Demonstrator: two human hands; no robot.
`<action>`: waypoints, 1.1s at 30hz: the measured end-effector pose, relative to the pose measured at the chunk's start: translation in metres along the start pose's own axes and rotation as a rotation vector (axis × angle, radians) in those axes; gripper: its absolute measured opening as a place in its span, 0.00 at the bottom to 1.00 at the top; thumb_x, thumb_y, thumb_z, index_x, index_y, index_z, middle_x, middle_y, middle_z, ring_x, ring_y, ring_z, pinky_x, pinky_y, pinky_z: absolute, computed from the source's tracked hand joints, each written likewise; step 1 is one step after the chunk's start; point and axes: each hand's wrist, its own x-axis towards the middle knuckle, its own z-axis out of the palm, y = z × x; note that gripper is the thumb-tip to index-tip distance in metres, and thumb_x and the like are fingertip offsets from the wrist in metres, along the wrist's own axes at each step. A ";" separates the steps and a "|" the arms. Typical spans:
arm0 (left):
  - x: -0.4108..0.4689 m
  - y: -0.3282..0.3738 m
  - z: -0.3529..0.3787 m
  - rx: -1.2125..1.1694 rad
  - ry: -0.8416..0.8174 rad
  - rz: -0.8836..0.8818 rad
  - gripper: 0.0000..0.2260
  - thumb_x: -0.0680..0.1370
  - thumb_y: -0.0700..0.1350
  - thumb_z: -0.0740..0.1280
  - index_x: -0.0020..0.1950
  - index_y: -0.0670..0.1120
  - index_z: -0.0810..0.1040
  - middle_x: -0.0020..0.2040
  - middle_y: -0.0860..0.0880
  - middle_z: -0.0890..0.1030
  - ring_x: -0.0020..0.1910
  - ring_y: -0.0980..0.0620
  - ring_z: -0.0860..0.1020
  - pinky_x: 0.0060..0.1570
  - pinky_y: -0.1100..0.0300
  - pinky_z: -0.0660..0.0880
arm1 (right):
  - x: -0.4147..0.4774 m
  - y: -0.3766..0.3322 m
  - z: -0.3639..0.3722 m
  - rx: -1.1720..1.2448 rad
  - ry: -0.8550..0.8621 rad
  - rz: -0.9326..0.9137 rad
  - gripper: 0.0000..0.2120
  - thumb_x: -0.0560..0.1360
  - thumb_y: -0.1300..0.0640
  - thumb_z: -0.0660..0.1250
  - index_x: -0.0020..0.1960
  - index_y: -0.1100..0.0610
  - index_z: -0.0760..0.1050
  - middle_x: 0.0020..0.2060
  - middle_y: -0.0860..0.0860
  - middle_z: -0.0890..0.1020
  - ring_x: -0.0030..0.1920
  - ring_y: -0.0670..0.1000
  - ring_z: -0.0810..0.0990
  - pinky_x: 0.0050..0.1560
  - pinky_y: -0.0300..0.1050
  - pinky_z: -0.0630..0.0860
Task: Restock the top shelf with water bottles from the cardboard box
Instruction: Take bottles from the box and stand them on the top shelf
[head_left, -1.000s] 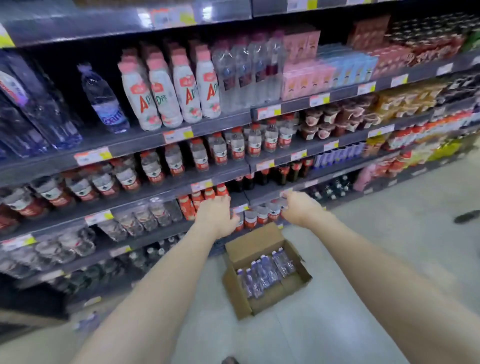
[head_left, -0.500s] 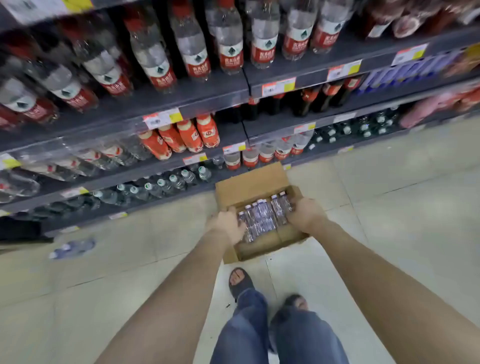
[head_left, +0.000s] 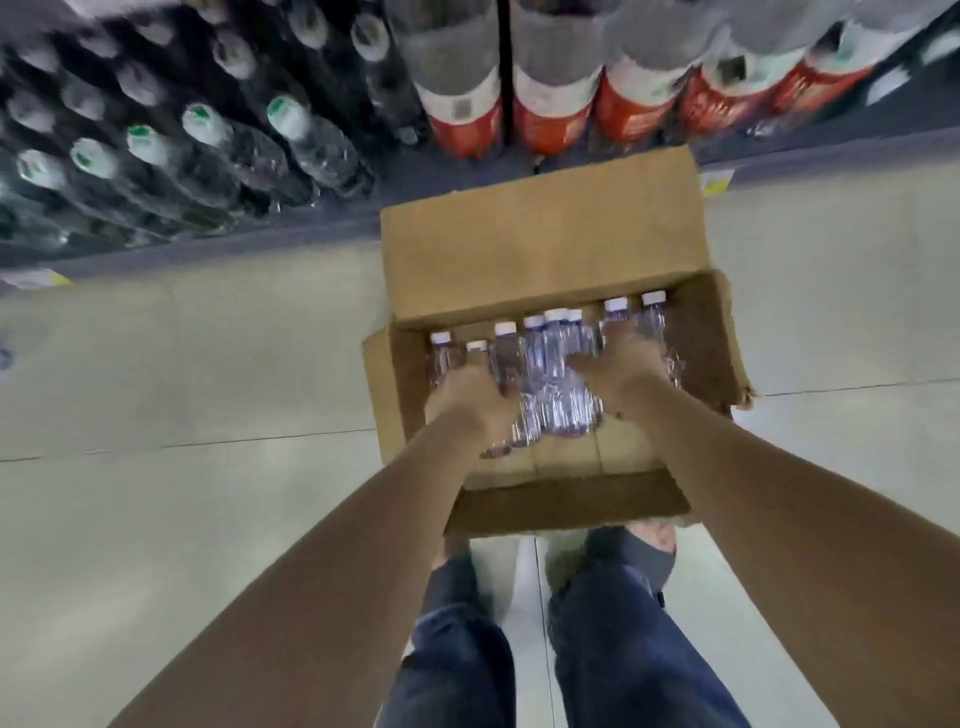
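Both hands reach down into the open cardboard box (head_left: 540, 249) on the floor, the left hand (head_left: 470, 397) and right hand (head_left: 618, 371) each closing around upright water bottles (head_left: 558, 374), long axes vertical, caps toward the far wall.

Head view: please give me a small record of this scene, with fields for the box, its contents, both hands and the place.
box: brown cardboard box, open, on the pale floor
contents: clear plastic water bottles with white caps, upright
left hand: inside the box, on the bottles
right hand: inside the box, on the bottles
place: beside low shelves of bottled drinks
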 end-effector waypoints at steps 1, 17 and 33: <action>0.019 0.000 0.013 -0.037 0.024 -0.007 0.21 0.81 0.58 0.63 0.67 0.45 0.72 0.52 0.46 0.82 0.50 0.44 0.82 0.50 0.49 0.81 | 0.019 0.000 0.014 0.023 -0.005 0.000 0.36 0.76 0.41 0.70 0.75 0.58 0.64 0.52 0.56 0.79 0.38 0.51 0.80 0.32 0.45 0.77; 0.068 -0.006 0.067 -0.575 0.196 -0.069 0.33 0.67 0.53 0.82 0.65 0.50 0.68 0.56 0.48 0.78 0.44 0.52 0.80 0.36 0.60 0.79 | 0.048 0.030 0.041 0.298 0.078 -0.060 0.41 0.68 0.43 0.79 0.74 0.56 0.68 0.61 0.54 0.81 0.48 0.51 0.82 0.37 0.39 0.75; -0.291 0.011 -0.259 -0.724 0.419 0.536 0.34 0.64 0.57 0.77 0.68 0.54 0.71 0.55 0.57 0.83 0.56 0.54 0.82 0.59 0.49 0.79 | -0.385 -0.143 -0.213 0.627 0.368 -0.496 0.22 0.68 0.54 0.80 0.59 0.49 0.76 0.46 0.38 0.83 0.44 0.31 0.80 0.45 0.26 0.73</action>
